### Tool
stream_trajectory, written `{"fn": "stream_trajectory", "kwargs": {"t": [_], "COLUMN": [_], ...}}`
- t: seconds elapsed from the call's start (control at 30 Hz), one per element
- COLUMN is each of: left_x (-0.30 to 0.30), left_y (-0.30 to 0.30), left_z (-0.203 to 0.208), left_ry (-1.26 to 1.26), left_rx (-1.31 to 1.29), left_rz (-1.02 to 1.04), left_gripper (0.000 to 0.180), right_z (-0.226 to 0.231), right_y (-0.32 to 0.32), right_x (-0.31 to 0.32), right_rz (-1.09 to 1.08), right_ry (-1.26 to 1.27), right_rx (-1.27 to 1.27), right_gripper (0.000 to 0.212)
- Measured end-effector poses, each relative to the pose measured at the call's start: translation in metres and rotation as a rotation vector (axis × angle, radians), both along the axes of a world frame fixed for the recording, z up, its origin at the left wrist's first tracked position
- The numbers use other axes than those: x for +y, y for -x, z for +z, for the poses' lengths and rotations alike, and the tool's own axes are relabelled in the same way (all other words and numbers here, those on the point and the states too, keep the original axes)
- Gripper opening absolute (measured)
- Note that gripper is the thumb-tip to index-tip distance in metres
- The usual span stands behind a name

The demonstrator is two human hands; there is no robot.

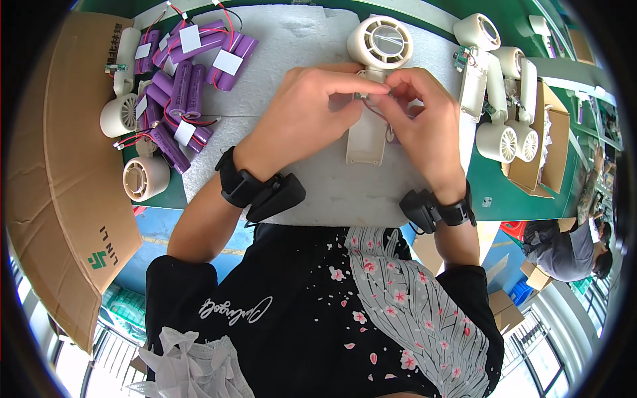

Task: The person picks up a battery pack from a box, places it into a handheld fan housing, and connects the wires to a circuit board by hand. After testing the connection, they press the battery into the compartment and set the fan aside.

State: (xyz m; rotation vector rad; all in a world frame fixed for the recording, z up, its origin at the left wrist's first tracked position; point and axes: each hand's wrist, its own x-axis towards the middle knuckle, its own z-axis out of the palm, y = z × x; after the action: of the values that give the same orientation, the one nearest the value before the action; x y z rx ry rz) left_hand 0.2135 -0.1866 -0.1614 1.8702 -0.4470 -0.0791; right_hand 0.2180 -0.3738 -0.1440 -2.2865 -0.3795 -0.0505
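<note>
A cream handheld fan [365,140] lies on the grey foam sheet, its round head away from me and its open handle shell toward me. Over the top of that handle both hands meet. My left hand [302,113] is closed, with thumb and index finger at a small green circuit board [361,96]. My right hand [426,113] pinches at the same spot, its fingertips touching the left index tip. What lies between the right fingertips is too small and covered to make out. A thin reddish wire [376,111] runs from there under the right hand.
Several purple battery packs [186,89] with wires and white pads are heaped at the left, beside fan parts [146,178]. More cream fans [497,140] stand at the right, near an open carton [547,146]. A large cardboard box [66,152] borders the left; another person [567,249] sits far right.
</note>
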Motion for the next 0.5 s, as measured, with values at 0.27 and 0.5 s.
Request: {"fn": "stream_trajectory", "kwargs": {"t": [0.27, 0.5], "left_x": [-0.002, -0.002], "left_y": [-0.002, -0.001], "left_z": [-0.003, 0.000], "left_ry": [0.041, 0.072], "left_rx": [-0.034, 0.031], "left_rz": [-0.007, 0.029], "left_gripper": [0.034, 0.030], "right_z": [0.025, 0.036], "right_y": [0.000, 0.022], "right_x": [-0.013, -0.037], "right_rz": [0.090, 0.258], "right_ry": [-0.073, 0.226], "right_rx": [0.229, -0.067], "right_gripper": [0.030, 0.040]}}
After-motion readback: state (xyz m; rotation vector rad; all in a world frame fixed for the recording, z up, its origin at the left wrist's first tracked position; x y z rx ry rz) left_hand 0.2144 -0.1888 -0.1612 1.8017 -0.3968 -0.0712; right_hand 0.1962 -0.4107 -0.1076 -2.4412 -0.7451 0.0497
